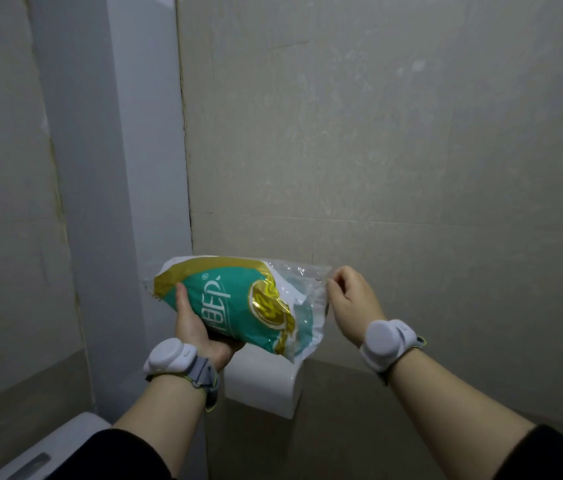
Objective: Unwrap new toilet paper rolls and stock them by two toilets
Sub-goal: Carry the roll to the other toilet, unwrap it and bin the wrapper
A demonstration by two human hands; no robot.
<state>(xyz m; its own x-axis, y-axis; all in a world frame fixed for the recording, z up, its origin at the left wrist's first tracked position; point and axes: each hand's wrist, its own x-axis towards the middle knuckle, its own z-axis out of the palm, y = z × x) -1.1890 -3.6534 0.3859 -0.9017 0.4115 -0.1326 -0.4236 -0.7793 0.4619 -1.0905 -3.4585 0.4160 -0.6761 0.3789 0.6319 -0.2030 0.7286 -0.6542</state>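
A green, gold and white plastic toilet paper pack (pixel 238 303) is held in mid-air in front of the tiled wall. My left hand (pixel 197 327) cups it from below at its left end, thumb on top. My right hand (pixel 349 303) pinches the clear, loose plastic edge at the pack's right end. The pack looks partly emptied and crumpled; I cannot tell whether a roll is inside. Right below the pack, a white wall-mounted paper holder (pixel 262 382) sticks out from the wall.
Beige wall tiles (pixel 394 150) fill the view ahead. A pale blue-grey partition post (pixel 110 168) runs down the left. A white toilet tank lid (pixel 48 452) shows at the bottom left. Both wrists wear white bands.
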